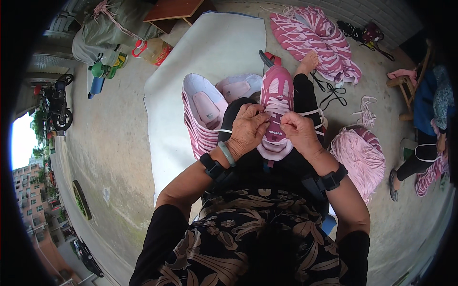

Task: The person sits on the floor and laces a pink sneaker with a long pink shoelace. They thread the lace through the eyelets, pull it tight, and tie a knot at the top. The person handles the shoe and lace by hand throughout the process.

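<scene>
A pink sneaker (275, 78) rests across my lap, its toe pointing away from me and its heel opening toward me. Pale shoelace (276, 104) crosses the front of its tongue. At the left row of eyelets, my left hand (248, 127) is closed in a pinch on the shoelace. My right hand (301, 132) pinches at the right eyelets, thumb and forefinger together on the lace; the exact strand is mostly hidden by the fingers. Beside my left leg stands a nested row of pink shoe uppers (193, 126). Another pale-lined upper (238, 88) lies just behind it.
A white sheet (174, 62) covers the floor ahead and left. Several pink uppers lie in a heap (310, 40) at the far right. A bundle of pink laces (355, 159) sits by my right leg. Another person's leg (415, 164) shows at right. An oil bottle (155, 50) stands far left.
</scene>
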Demonstrator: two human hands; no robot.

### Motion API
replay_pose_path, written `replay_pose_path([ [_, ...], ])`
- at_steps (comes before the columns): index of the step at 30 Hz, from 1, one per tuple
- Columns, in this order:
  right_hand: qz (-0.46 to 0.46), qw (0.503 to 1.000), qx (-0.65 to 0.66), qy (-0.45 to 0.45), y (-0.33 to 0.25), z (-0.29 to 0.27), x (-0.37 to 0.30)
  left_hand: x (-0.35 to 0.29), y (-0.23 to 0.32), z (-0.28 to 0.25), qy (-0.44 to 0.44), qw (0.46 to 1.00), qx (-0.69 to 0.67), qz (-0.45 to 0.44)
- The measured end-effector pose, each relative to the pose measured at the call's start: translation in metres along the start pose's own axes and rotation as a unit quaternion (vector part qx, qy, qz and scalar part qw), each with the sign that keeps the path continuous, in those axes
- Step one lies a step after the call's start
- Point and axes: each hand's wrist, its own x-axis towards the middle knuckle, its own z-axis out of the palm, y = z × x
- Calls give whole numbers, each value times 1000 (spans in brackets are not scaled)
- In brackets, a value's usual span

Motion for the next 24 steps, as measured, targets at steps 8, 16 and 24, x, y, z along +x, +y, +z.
replay_pose_path([
  [8, -129, 903, -408, -18, -6, 1, 3, -3, -6, 7, 2, 999, -31, -15],
  [16, -110, 870, -479, -37, -12, 4, 4, -4, -8, 4, -5, 999, -42, -4],
  [24, -119, 913, -390, -3, 2, 9, 12, -6, -14, 12, 2, 993, -112, -30],
])
